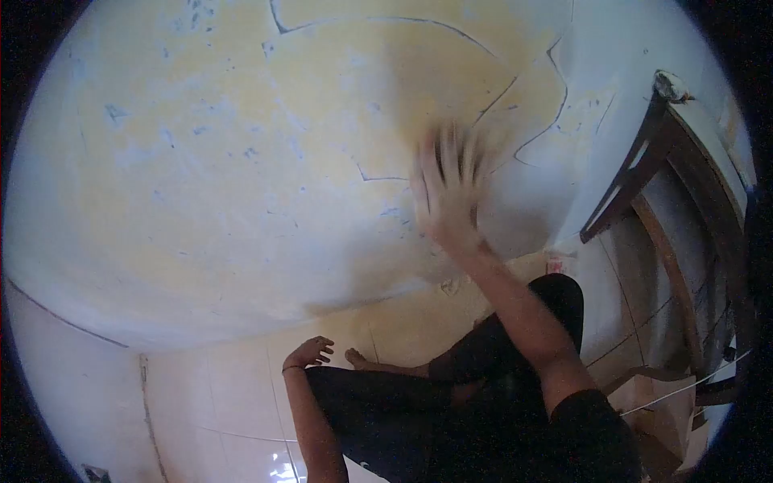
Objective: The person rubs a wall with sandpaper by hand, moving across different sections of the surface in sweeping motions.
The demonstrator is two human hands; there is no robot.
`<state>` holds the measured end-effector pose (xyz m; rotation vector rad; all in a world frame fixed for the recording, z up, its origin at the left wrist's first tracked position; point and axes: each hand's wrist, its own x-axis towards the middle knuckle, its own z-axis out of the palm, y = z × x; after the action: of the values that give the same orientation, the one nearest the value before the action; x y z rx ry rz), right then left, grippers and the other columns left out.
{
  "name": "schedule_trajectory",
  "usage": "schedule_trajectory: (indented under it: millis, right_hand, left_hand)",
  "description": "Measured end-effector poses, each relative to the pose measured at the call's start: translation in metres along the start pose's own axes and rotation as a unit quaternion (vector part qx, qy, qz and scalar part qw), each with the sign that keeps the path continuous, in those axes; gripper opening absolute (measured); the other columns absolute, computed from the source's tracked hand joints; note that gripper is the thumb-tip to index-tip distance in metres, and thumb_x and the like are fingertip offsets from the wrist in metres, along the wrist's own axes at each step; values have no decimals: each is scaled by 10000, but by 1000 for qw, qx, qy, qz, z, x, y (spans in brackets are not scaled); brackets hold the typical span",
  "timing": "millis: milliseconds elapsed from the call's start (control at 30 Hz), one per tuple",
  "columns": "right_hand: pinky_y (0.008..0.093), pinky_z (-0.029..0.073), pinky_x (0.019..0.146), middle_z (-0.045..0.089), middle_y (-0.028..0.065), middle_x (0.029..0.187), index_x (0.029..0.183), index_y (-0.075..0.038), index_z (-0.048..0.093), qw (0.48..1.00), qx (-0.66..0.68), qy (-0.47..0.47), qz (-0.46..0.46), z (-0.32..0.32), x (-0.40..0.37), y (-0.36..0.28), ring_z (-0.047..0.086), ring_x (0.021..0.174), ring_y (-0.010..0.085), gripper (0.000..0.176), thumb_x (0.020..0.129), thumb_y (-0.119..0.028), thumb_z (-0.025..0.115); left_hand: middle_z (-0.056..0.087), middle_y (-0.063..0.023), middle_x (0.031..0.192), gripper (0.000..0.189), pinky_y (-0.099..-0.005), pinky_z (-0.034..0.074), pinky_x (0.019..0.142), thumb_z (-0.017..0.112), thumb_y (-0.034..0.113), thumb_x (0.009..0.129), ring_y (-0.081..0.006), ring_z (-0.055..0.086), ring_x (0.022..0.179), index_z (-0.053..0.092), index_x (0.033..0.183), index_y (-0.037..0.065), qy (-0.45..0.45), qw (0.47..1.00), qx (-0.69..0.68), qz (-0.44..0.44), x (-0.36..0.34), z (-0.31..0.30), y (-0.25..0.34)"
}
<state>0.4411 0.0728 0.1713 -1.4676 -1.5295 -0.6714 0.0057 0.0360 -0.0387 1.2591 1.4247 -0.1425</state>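
Note:
My right hand (451, 181) is raised in front of the pale wall (201, 145), its fingers stretched out and slightly apart, with the fingertips smeared by motion. Whether anything lies under the palm is hidden. The wall is patchy yellow and white, with dark chips and a curved crack line (419, 20) above the hand. On my bent knee rests my left hand (310, 352), fingers loosely curled and apart, holding nothing. A thin dark band circles that wrist.
A dark wooden furniture frame (676, 153) leans at the right, near the wall. Below it stands an open cardboard box (656, 402). Light floor tiles (233, 386) run along the wall's foot, and a thin white cord (250, 437) crosses them. My bare foot (354, 360) is near the wall.

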Motion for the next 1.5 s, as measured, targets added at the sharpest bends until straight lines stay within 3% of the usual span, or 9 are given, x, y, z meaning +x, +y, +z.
schedule_trajectory:
  millis: [200,400,700,800,867,1000,1233,1300,1500]
  right_hand:
    - [599,118,1115,163,147,1543,1477,-44,196,996,-46,64,-41,-75,116,-25,129,1406,425,597,950,-235,399]
    - [713,214,994,378,161,1431,1341,-124,487,990,-10,-142,-21,58,-135,13,349,1239,524,498,890,-324,552]
    - [665,211,1025,371,120,1455,1346,-139,490,988,92,110,-60,-41,106,-18,335,1271,487,475,901,-299,536]
    - [601,99,1116,148,153,1546,1482,-41,175,976,-11,185,-116,-42,125,-13,102,1412,423,593,961,-239,378]
    - [641,222,1037,403,135,1429,1312,-120,525,984,30,170,-46,-14,70,-19,346,1259,487,443,903,-291,527]
    - [692,192,1028,345,104,1477,1333,-184,514,997,16,-69,3,73,-142,16,331,1277,502,492,868,-330,580]
    - [680,148,1050,324,71,1495,1391,-173,448,986,65,153,5,-22,59,-9,297,1313,473,517,896,-304,526]
    - [606,95,1112,143,143,1548,1485,-42,163,995,-54,89,-3,-61,106,-10,102,1412,419,609,971,-289,375]
    - [688,234,988,397,171,1419,1346,-117,484,1000,25,11,-13,13,-22,-2,357,1228,530,488,889,-286,518]
  left_hand:
    - [637,-92,1099,307,-313,536,683,433,159,940,-192,660,855,520,1228,97,27,997,-48,-63,-1,-1,10]
    - [640,-92,1104,301,-332,526,677,446,221,947,-193,661,867,534,1216,120,-2,1000,12,-12,4,-1,-17]
    - [642,-92,1080,322,-319,519,706,412,248,947,-188,651,856,532,1214,114,25,995,-26,-96,2,-3,3]
    - [636,-83,1089,338,-295,505,698,426,300,943,-175,643,837,540,1207,123,31,996,-47,-67,-5,2,17]
    - [633,-85,1096,336,-297,504,704,423,298,945,-175,643,841,540,1207,125,29,996,-35,-75,-3,2,16]
    - [631,-97,1104,317,-329,522,689,453,274,941,-190,657,853,536,1212,132,14,997,-24,-72,-4,3,4]
    - [634,-95,1111,314,-338,521,723,452,255,944,-194,655,857,541,1210,113,6,995,-45,-92,7,-5,-3]
    - [633,-90,1112,340,-329,515,728,450,302,940,-184,645,855,544,1207,115,15,996,-19,-87,3,-5,4]
    - [636,-73,1106,353,-309,506,718,462,332,928,-169,637,852,559,1199,129,35,995,-36,-82,-3,0,17]
